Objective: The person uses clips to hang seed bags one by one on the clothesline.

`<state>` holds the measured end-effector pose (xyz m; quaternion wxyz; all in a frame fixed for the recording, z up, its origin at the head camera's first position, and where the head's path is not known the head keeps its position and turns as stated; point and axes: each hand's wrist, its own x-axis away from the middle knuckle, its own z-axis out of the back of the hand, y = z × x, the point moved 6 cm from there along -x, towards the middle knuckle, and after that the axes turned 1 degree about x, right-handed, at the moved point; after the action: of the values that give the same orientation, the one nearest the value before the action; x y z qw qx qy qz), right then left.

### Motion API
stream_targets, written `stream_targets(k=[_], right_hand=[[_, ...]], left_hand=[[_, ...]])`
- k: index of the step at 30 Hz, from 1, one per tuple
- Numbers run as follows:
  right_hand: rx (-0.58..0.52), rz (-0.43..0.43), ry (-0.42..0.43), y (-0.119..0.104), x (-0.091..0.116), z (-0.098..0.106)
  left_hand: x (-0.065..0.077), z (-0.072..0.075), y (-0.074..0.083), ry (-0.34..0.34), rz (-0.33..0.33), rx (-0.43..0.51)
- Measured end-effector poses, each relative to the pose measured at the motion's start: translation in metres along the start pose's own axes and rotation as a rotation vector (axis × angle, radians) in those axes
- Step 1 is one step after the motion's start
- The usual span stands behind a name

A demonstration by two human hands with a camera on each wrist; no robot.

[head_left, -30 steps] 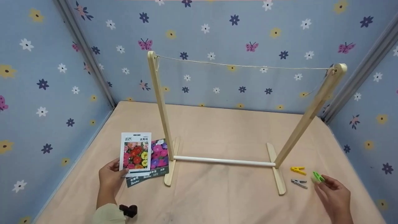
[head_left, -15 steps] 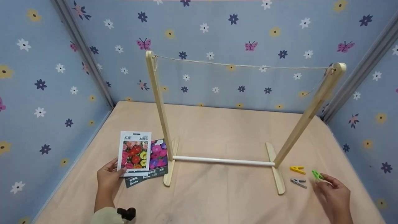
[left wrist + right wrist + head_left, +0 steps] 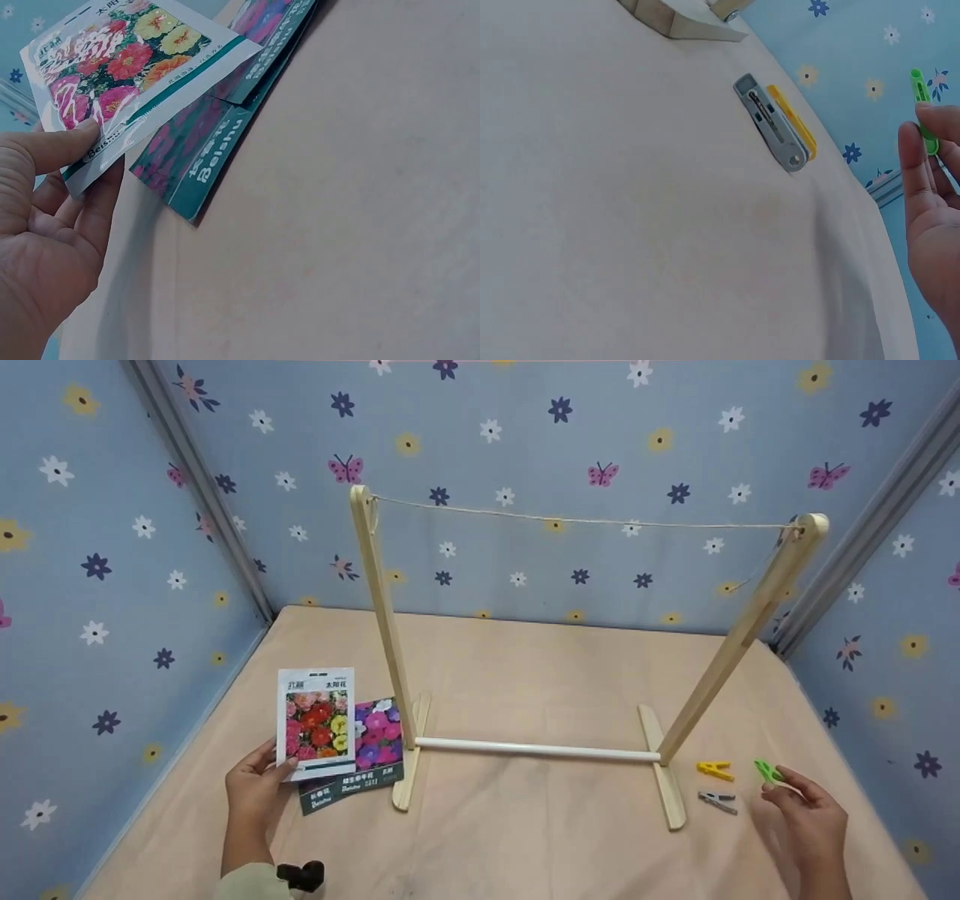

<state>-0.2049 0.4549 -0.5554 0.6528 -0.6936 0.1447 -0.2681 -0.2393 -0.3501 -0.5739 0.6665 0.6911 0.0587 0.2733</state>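
Note:
My left hand (image 3: pixel 251 791) pinches the lower left corner of a white seed packet (image 3: pixel 315 724) printed with red and yellow flowers, thumb on its front. Under and beside it lie dark green seed packets (image 3: pixel 381 742) with pink and purple flowers, partly covered. At the right, my right hand (image 3: pixel 814 814) pinches a green clothespin (image 3: pixel 766 771) between thumb and fingers; in the right wrist view the green clothespin (image 3: pixel 921 90) points up past the fingertips. A yellow clothespin (image 3: pixel 715 770) and a grey clothespin (image 3: pixel 718 802) lie on the table to the left of that hand.
Between the hands stands a wooden frame with a left post (image 3: pixel 384 619), a right post (image 3: pixel 742 641) and a white crossbar (image 3: pixel 536 748). A thin string (image 3: pixel 585 520) spans the post tops. Flower-patterned walls (image 3: pixel 517 450) enclose the cloth-covered table (image 3: pixel 540 825) behind and at both sides.
The white packet has risen slightly and shifted left with my left hand, showing more of the packets beneath. The green clothespin has lifted a little in my right hand.

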Motion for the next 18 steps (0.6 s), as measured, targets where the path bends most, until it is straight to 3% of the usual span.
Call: stream_targets(k=[7,18], right_hand=[[-0.172,0.067,-0.052,-0.018,0.007,-0.010],[-0.257,0.221,-0.176,-0.037,0.021,-0.018]], left_hand=[[0.002,0.001,0.009,0.024,-0.020,0.088],[0.012,-0.003,0.021,0.044,-0.082,0.224]])
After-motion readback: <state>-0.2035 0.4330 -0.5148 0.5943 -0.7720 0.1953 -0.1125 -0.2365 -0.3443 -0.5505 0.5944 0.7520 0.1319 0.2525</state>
